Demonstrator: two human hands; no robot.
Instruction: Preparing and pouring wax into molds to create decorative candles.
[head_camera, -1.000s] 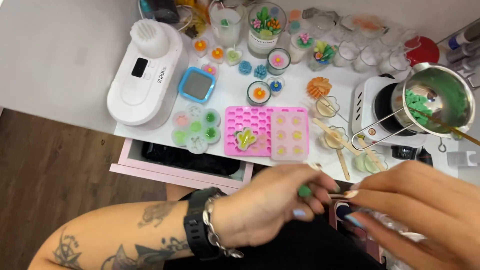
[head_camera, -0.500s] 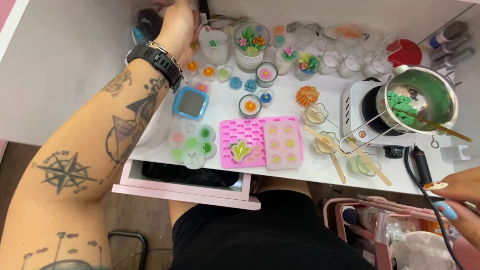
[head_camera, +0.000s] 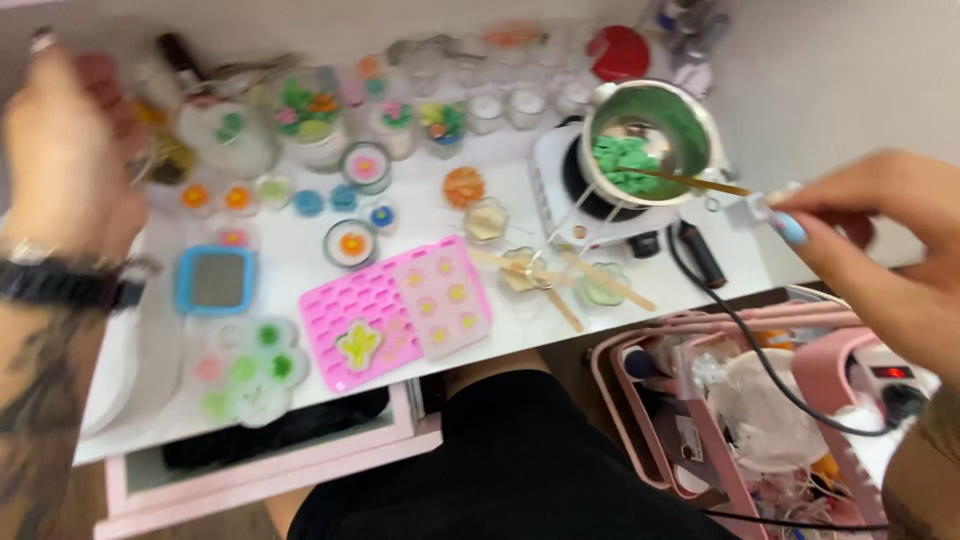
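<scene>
A white bench (head_camera: 300, 270) is standing against a pale wall, and a pink drawer (head_camera: 270, 465) below its front edge is hanging open, showing dark contents. At the right, beside the person's black-clad lap, a pink cart (head_camera: 720, 400) is holding bags and small items. The picture is blurring with motion, so fine detail is hard to read.

On the bench a pink silicone mould (head_camera: 375, 315) is lying flat with a yellow-green cactus shape on it; a paler pink tray (head_camera: 445, 295) with yellow flower shapes is overlapping its right end. Left of these, a blue-rimmed square dish (head_camera: 217, 280) and a clear flower-shaped mould (head_camera: 245, 368) with green and pink fills are sitting near the front edge. Small candles in glass jars (head_camera: 350, 240) are crowding the back of the bench.

The metal melting pot (head_camera: 650, 135) is resting on a white hot plate (head_camera: 590, 190) at the right rear — its inside is coated green and green wax chunks (head_camera: 625, 165) are lying in the bottom. A thin wooden stirring stick (head_camera: 690, 180) is leaning out of the pot toward the right.

The right hand (head_camera: 880, 250) is reaching toward the stick's outer end, fingers extended and partly open; whether it is gripping the stick cannot be told. The left hand (head_camera: 65, 150) is raised at the far left over the rear jars — blurred, its grip cannot be told.
</scene>
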